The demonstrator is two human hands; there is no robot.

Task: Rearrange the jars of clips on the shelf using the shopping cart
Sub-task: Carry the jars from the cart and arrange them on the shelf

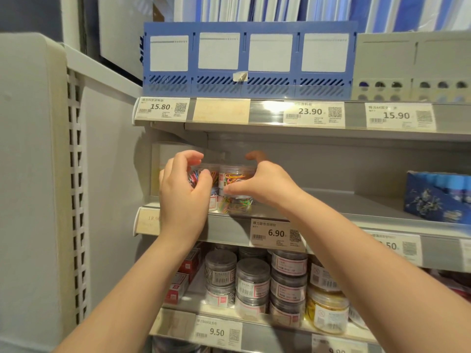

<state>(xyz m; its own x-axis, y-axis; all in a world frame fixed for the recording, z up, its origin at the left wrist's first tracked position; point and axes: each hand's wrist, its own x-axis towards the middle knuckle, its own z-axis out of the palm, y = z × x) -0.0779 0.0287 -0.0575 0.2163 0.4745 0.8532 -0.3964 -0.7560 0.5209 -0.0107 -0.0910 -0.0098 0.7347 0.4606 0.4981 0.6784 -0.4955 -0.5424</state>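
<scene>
Clear jars of coloured clips stand stacked two high at the left end of the middle shelf (344,202). My left hand (182,189) grips the upper left jar (201,174), fingers curled round its front. My right hand (265,182) holds the upper right jar (235,175), thumb on its front and fingers reaching behind it. Below that one sits a lower jar (237,203) of mixed colours. The lower left jar is mostly hidden by my left hand. No shopping cart is in view.
A blue box of goods (437,197) sits at the right of the same shelf. The shelf below holds several grey jars (252,281), a yellow jar (327,312) and red boxes (183,273). Blue file racks (247,59) stand above. A grey wall panel (33,174) is on the left.
</scene>
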